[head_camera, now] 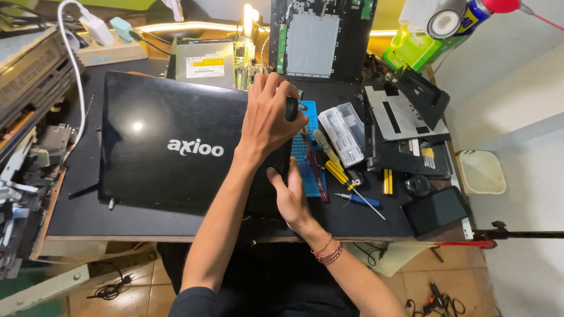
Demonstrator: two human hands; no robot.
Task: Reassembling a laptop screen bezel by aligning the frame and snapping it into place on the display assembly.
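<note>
Leftmost, dismantled grey equipment (pixel 26 88) is stacked beside the dark surface (pixel 88 214). A white power strip (pixel 111 51) with a plugged adapter is seen at the far edge. A closed black laptop (pixel 170 147), glossy lid up with pale lettering, is laid across the left-centre of the surface. Behind it an optical drive (pixel 205 63) is noted. The left hand (pixel 267 120) is set over the laptop's right edge, fingers closed around a black screwdriver handle (pixel 292 108). The right hand (pixel 292 196) is pressed against the laptop's near right corner, fingers spread and holding nothing. Just beside the hands a blue mat (pixel 308 155) is partly covered. Further right lie a clear bit case (pixel 342 134), a yellow-handled screwdriver (pixel 336 171), a blue-handled screwdriver (pixel 359 200), and a metal bracket (pixel 396 114). A dark phone (pixel 436 210) is noted rightmost.
</note>
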